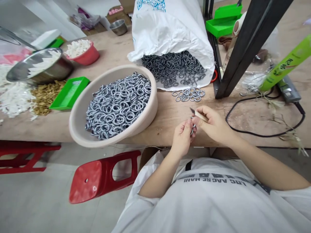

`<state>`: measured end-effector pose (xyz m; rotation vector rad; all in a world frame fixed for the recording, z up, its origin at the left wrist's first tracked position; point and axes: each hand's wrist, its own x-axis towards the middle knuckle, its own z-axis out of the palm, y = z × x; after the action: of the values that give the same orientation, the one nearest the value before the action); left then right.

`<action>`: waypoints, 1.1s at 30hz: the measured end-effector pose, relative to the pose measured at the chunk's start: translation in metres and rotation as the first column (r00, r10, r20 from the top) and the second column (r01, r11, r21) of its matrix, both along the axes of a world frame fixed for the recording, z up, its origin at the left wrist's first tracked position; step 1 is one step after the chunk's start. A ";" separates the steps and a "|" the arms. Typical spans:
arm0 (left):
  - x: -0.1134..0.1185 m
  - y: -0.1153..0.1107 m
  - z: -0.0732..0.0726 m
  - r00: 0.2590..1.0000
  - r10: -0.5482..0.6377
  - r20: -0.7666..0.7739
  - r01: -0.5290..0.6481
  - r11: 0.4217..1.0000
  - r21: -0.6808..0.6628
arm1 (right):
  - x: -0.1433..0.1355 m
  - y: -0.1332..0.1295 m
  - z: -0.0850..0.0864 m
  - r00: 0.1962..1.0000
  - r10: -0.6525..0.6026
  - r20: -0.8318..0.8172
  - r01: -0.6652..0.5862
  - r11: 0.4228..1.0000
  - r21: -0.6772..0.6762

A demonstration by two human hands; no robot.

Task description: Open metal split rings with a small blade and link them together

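Note:
My left hand (182,137) pinches a small grey ring (193,130), mostly hidden by the fingers. Close against it, my right hand (212,125) is closed round a small craft knife (201,116) with a pale handle and a dark pointed tip. The tip points up and left, away from my body. Just beyond the hands lies a loose pile of grey rings (189,94) on the wooden table (167,111). To the left, a large pale basin (153,106) is heaped with similar rings. A white sack (170,32) lies with its mouth towards me, dark rings spilling inside it.
A black metal post (233,64) rises right of the sack. A black cable (227,119) loops beside a green tube (284,64). Leftward are a green tray (70,94), a red bowl (91,55) and a steel bowl (60,66). A red stool (85,181) stands below.

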<state>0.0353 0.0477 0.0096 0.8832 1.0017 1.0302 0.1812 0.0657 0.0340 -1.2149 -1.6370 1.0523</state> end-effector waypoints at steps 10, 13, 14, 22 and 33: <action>0.002 -0.005 0.024 0.962 -0.031 0.272 0.079 0.983 -0.168 | 0.013 -0.015 0.002 0.996 0.071 0.049 -0.078 0.982 0.170; -0.001 -0.006 0.022 0.956 -0.003 0.292 0.060 0.981 -0.186 | 0.013 -0.025 0.006 0.973 0.099 0.209 -0.151 0.956 0.251; -0.002 -0.006 0.022 0.955 0.004 0.296 0.054 0.981 -0.187 | 0.013 -0.027 0.007 0.968 0.104 0.231 -0.163 0.953 0.254; -0.014 -0.002 0.011 0.936 -0.044 0.350 0.119 0.974 -0.195 | 0.002 -0.018 0.000 0.966 0.102 0.237 -0.154 0.965 0.212; -0.046 0.004 0.005 0.890 0.082 0.448 0.025 0.973 -0.228 | -0.036 0.002 0.005 0.908 0.081 0.412 -0.231 0.915 0.330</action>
<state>-0.0111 0.0516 0.0143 0.4067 0.7140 1.0594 0.1448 0.0680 0.0391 -1.0900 -2.1621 0.5650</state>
